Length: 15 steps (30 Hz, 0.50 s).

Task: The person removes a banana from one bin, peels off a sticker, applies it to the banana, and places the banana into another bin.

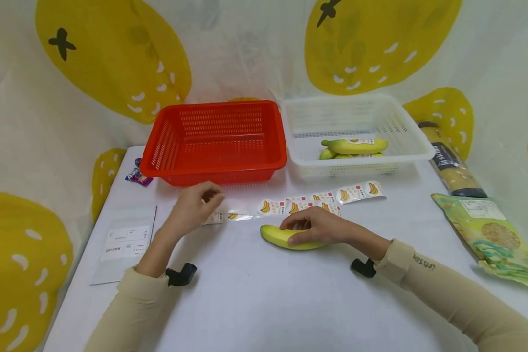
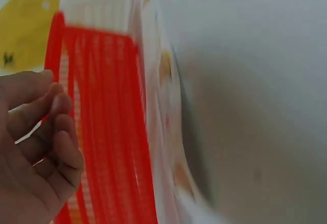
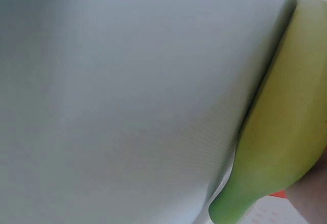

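A yellow banana with a greenish tip lies on the white table. My right hand grips it from above, thumb on the near side and fingers over the far side. In the right wrist view the banana runs along the right edge, covering most of the hand. My left hand hovers above the left end of the banana-printed sticker strips. Its fingers are loosely bent, thumb close to the index finger, with nothing visible between them. The left wrist view shows this hand before the red basket.
A red basket stands at the back; beside it, a white basket contains several stickered bananas. On the right lie a pasta bag and a green bag. Small purple packets and a labelled pouch are left.
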{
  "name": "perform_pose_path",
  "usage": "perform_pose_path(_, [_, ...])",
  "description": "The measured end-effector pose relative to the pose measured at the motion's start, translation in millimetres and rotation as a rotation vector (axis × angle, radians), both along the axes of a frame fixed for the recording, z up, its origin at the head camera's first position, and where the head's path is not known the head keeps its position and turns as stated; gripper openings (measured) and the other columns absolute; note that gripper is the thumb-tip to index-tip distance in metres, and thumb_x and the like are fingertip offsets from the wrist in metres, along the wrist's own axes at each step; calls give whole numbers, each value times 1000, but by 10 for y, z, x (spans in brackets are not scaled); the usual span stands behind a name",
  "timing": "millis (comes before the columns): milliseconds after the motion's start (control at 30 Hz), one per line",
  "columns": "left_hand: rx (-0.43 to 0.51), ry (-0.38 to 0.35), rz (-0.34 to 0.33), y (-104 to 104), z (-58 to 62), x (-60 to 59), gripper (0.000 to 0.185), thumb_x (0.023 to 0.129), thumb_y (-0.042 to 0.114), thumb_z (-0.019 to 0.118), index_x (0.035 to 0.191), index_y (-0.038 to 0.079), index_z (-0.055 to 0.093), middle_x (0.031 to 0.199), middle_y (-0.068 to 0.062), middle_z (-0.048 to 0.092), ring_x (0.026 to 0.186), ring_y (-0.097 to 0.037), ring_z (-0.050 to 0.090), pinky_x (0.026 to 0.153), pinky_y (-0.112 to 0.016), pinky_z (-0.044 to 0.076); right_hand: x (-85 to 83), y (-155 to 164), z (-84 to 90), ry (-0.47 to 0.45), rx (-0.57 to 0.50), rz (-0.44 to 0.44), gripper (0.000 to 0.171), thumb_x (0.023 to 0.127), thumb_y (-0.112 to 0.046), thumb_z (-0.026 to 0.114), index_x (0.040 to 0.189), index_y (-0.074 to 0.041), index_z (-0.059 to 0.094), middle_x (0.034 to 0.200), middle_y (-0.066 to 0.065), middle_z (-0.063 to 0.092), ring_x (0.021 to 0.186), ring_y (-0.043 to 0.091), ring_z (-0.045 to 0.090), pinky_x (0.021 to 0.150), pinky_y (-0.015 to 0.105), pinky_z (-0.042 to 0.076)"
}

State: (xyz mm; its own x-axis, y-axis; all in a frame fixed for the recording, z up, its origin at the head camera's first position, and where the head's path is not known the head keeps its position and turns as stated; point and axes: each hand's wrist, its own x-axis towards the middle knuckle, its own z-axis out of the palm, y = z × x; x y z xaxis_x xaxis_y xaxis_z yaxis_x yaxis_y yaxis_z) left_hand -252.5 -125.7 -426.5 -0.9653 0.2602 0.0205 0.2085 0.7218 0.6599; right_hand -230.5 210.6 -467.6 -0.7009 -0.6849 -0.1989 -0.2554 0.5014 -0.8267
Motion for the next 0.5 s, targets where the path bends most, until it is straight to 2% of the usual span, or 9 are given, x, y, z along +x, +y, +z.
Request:
perform_pose_path(100, [-121,-56,-118,358,-46,-110,24,99,20,66,118,6,71,109,-10,71,100,-26,63,86,-39,56,4,-1,-6,-6,5,-4,35,90,-29,78,123,-20,73,109,-4,72,96,15,61,86,28,54])
perform_pose_path(167, [-210,-75,-164,539,-98,-199,27,99,19,67,122,5,70,115,-10,70,106,-27,63,92,-43,55,6,-5,-16,-7,6,-4,34,90,-29,78,123,-20,73,109,-5,72,96,15,61,86,28,53])
perform_pose_path(233, [-279,-96,-191,663,-161,-278,27,98,18,67,121,5,70,114,-10,70,104,-26,62,92,-42,54,9,-10,-25,-9,2,-2,34,90,-29,78,123,-20,73,110,-5,73,97,15,61,87,28,54])
perform_pose_path(367, [-366,-127,-217,763,-275,-376,17,94,15,69,109,7,70,100,-8,68,91,-23,59,83,-38,51,11,-13,-31,-2,-2,5,34,90,-28,79,122,-20,73,110,-5,73,97,14,62,88,28,54])
perform_pose_path(500, [-370,-158,-222,779,-347,-408,13,91,14,72,102,7,69,94,-6,67,86,-22,58,79,-36,49,7,-1,-13,7,10,8,34,90,-29,78,123,-21,73,110,-6,72,97,14,62,89,29,54])
